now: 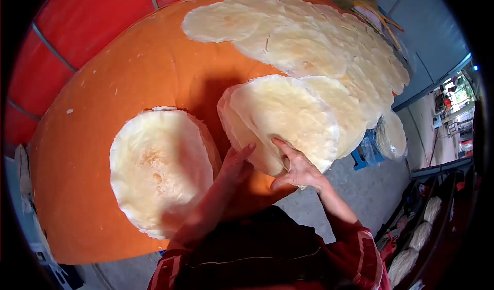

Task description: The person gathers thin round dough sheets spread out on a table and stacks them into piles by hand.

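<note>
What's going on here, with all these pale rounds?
Someone is handling thin, pale rounds on an orange surface. The left hand and right hand are both at the near edge of the front ones, the right spread open; whether the left grips anything is hard to tell. A separate stack lies to the left, and many more rounds overlap toward the far right.

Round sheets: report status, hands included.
Left hand, right hand at near edge of round sheets. Right spread; left grip unclear. Separate stack to the left. No obstruction seen.
</note>
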Action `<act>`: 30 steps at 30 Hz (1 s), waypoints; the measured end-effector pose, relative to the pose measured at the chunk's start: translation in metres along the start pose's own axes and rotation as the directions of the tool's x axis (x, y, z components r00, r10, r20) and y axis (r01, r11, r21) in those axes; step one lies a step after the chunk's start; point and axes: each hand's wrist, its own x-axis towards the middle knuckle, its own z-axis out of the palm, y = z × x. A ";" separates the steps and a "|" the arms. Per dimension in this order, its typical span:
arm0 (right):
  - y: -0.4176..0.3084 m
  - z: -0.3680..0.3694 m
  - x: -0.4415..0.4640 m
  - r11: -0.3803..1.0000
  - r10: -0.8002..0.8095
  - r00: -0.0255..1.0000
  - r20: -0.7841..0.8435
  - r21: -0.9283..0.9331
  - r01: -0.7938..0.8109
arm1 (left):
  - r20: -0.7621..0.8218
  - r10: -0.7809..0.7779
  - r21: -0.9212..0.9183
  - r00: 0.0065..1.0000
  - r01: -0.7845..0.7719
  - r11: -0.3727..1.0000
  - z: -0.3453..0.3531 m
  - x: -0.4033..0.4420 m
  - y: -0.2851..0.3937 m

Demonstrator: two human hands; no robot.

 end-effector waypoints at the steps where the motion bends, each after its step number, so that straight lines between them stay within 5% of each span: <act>1: -0.003 0.000 0.001 0.994 0.055 0.998 -0.032 0.099 -0.052 | 0.010 0.004 0.021 1.000 -0.004 1.000 0.002 0.003 -0.001; 4: 0.009 0.005 0.007 0.992 0.016 0.995 -0.101 0.127 -0.003 | -0.049 -0.002 0.062 0.999 0.005 0.998 -0.002 0.006 -0.006; 7: 0.026 0.009 0.012 0.901 0.299 0.949 -0.103 0.357 -0.245 | -0.142 0.017 0.058 0.990 -0.009 0.998 -0.020 0.001 -0.014; 9: 0.029 -0.020 0.021 0.953 0.301 0.944 -0.137 0.013 -0.302 | -0.215 0.028 0.073 0.976 -0.013 0.997 -0.026 -0.004 -0.016; 11: 0.019 -0.086 0.036 0.843 0.235 0.858 -0.456 -0.344 -0.414 | -0.307 0.030 0.112 0.951 0.005 0.994 -0.026 -0.010 -0.015; 12: -0.054 -0.123 0.035 0.817 0.359 0.819 -0.447 -0.273 -0.507 | -0.276 0.028 0.063 0.961 -0.011 0.998 -0.025 -0.011 -0.013; 13: -0.049 -0.156 0.030 0.883 -0.054 0.907 -0.418 -0.444 -0.153 | -0.244 0.025 0.010 0.969 -0.023 1.000 -0.023 -0.013 -0.011; 14: -0.090 -0.176 0.031 0.851 -0.129 0.949 -0.286 -0.523 -0.042 | -0.210 0.022 -0.043 0.978 -0.031 0.999 -0.021 -0.015 -0.010; 15: -0.122 -0.173 0.025 0.763 -0.146 0.924 -0.354 -0.634 -0.122 | -0.192 0.020 -0.063 0.981 -0.033 0.997 -0.018 -0.015 -0.009; 18: -0.123 -0.136 0.027 0.596 -0.377 0.912 -0.164 -0.797 0.103 | -0.129 0.046 -0.111 0.990 -0.061 0.992 -0.012 -0.010 -0.008; 21: -0.075 -0.081 0.047 0.785 0.049 0.997 -0.052 -0.616 -0.071 | -0.076 0.109 -0.098 0.991 -0.117 0.988 -0.009 -0.003 -0.012; 24: -0.018 -0.023 0.049 0.888 0.017 0.999 0.040 -0.459 0.003 | -0.065 0.116 -0.034 0.991 -0.118 0.992 -0.014 -0.004 -0.015; 26: -0.006 -0.003 0.046 0.979 0.110 0.992 0.060 -0.180 -0.098 | -0.051 0.086 -0.002 0.995 -0.086 0.996 -0.022 -0.003 -0.016; 29: -0.018 0.013 0.038 0.985 -0.031 0.998 -0.050 -0.169 0.022 | -0.025 0.123 0.027 0.992 -0.122 0.992 -0.029 -0.003 -0.018; 30: -0.013 0.013 0.038 0.993 0.034 0.998 -0.054 -0.108 -0.040 | -0.050 0.115 0.017 0.992 -0.114 0.993 -0.029 -0.004 -0.019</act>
